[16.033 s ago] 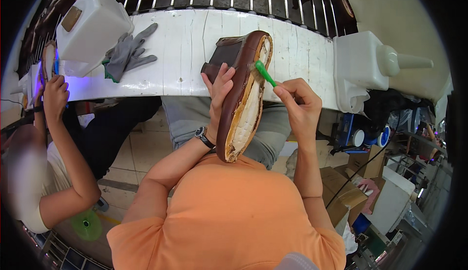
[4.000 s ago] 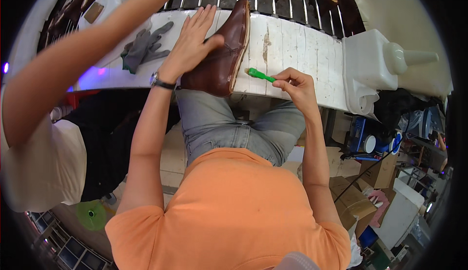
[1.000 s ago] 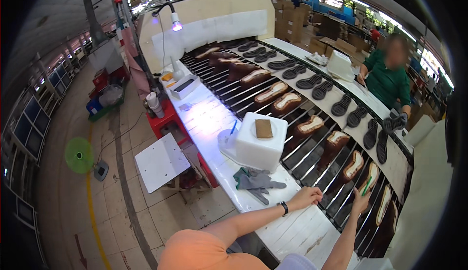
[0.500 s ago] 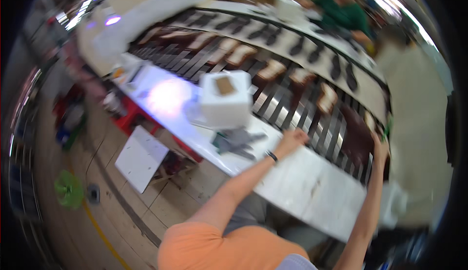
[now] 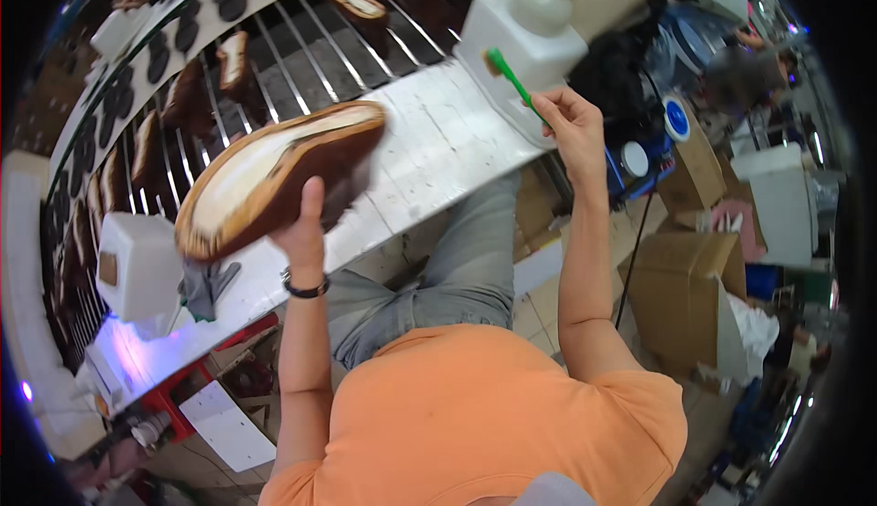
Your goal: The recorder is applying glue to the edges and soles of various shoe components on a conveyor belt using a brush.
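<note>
My left hand (image 5: 307, 237) grips a brown shoe upper (image 5: 274, 173), its pale underside turned up and its thumb side toward me. The upper is held above the white table edge (image 5: 420, 150) and is slightly blurred. In my right hand (image 5: 575, 131) is a small green-handled brush (image 5: 516, 86), pinched by its end. The brush's brownish bristle head is up beside a white square container (image 5: 534, 45) at the table's right end. A grey glove (image 5: 208, 289) lies on the table left of my left hand.
Beyond the table runs a rack of metal rollers (image 5: 292, 58) bearing several brown uppers. Dark soles (image 5: 228, 2) line a pale belt farther back. Another white container (image 5: 142, 264) stands at left. Cardboard boxes (image 5: 681, 296) are on the floor at right.
My left hand has lifted a brown shoe upper off the rollers area and holds it. My right hand has moved out to the right with the green brush. The view has turned right.
</note>
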`<state>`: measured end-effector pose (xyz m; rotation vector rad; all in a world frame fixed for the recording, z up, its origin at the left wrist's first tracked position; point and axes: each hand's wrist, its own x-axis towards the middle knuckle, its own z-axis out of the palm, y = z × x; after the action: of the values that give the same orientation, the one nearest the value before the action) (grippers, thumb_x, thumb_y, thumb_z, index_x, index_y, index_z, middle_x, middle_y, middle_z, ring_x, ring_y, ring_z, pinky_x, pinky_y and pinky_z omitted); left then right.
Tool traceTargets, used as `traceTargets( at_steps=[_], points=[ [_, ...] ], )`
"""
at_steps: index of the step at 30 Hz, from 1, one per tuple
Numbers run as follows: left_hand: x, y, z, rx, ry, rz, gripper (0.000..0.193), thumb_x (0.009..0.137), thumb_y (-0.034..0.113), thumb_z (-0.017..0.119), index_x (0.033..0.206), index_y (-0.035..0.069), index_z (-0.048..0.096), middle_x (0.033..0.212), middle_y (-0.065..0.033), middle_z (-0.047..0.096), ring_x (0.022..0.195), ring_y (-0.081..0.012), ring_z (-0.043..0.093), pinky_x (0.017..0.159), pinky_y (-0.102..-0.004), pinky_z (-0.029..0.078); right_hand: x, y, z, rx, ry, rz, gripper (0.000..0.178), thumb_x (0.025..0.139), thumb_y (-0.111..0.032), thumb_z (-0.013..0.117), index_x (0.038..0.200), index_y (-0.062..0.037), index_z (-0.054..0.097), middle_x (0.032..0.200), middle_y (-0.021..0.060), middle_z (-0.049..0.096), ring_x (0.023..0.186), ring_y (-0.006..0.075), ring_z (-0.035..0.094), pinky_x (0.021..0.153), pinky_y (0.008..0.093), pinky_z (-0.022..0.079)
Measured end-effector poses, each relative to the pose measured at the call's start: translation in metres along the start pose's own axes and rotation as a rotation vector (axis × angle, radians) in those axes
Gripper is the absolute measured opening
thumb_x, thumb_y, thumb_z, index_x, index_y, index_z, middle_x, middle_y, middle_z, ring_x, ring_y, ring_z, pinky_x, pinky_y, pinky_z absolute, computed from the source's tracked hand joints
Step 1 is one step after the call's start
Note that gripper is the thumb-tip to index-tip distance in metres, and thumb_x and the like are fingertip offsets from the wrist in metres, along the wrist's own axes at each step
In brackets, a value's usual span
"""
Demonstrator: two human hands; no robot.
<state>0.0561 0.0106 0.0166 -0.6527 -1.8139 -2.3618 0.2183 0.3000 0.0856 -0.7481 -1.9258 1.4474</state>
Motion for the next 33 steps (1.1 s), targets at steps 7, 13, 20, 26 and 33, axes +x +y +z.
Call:
traceTargets(
  at_steps=[7, 13, 20, 26, 33],
  points=[
    [-0.027, -0.028, -0.065, 1.192, -0.076, 0.601, 0.063, 0.086, 0.024, 0.072, 0.134, -0.002, 0.043, 0.137, -0.0136, 0.046, 0.118, -0.0271, 0.048, 0.101, -0.0376, 0.039, -0.022, 0.029, -0.073, -0.754, 0.133, 0.155, 0.020, 0.075, -0.021, 0.074, 0.088, -0.0057, 0.071, 0.077, 0.0082, 0.069, 0.074, 0.0248, 0.066, 0.065, 0.0346, 0.047],
    [-0.063, -0.026, -0.068, 0.980, 0.089, 0.313, 0.063, 0.087, 0.023, 0.070, 0.137, -0.001, 0.040, 0.141, -0.0150, 0.042, 0.120, -0.0287, 0.045, 0.102, -0.0377, 0.037, -0.016, 0.027, -0.083, -0.881, 0.113, 0.166, 0.019, 0.075, -0.023, 0.073, 0.084, -0.0059, 0.071, 0.078, 0.0100, 0.069, 0.075, 0.0297, 0.065, 0.065, 0.0375, 0.047],
    [-0.081, -0.012, -0.059, 1.160, 0.041, 0.433, 0.065, 0.088, 0.022, 0.070, 0.140, 0.000, 0.037, 0.147, -0.0133, 0.035, 0.128, -0.0279, 0.037, 0.108, -0.0378, 0.029, -0.010, 0.035, -0.090, -0.996, 0.147, 0.218, 0.020, 0.073, -0.023, 0.074, 0.082, -0.0056, 0.071, 0.076, 0.0125, 0.068, 0.076, 0.0312, 0.066, 0.065, 0.0388, 0.048],
    [-0.089, -0.017, -0.061, 1.002, 0.110, 0.171, 0.057, 0.089, 0.021, 0.069, 0.134, -0.002, 0.044, 0.141, -0.0124, 0.043, 0.122, -0.0249, 0.044, 0.105, -0.0373, 0.034, 0.000, 0.051, -0.081, -1.122, 0.153, 0.155, 0.019, 0.074, -0.024, 0.074, 0.082, -0.0067, 0.071, 0.075, 0.0111, 0.068, 0.074, 0.0289, 0.065, 0.063, 0.0405, 0.046],
    [-0.094, -0.001, -0.052, 0.770, 0.203, -0.108, 0.054, 0.090, 0.023, 0.067, 0.132, -0.004, 0.046, 0.138, -0.0130, 0.047, 0.120, -0.0241, 0.046, 0.104, -0.0360, 0.034, -0.002, 0.078, -0.100, -0.831, 0.026, 0.258, 0.020, 0.079, -0.023, 0.072, 0.087, -0.0049, 0.072, 0.073, 0.0102, 0.068, 0.063, 0.0207, 0.063, 0.058, 0.0309, 0.046]
  ],
)
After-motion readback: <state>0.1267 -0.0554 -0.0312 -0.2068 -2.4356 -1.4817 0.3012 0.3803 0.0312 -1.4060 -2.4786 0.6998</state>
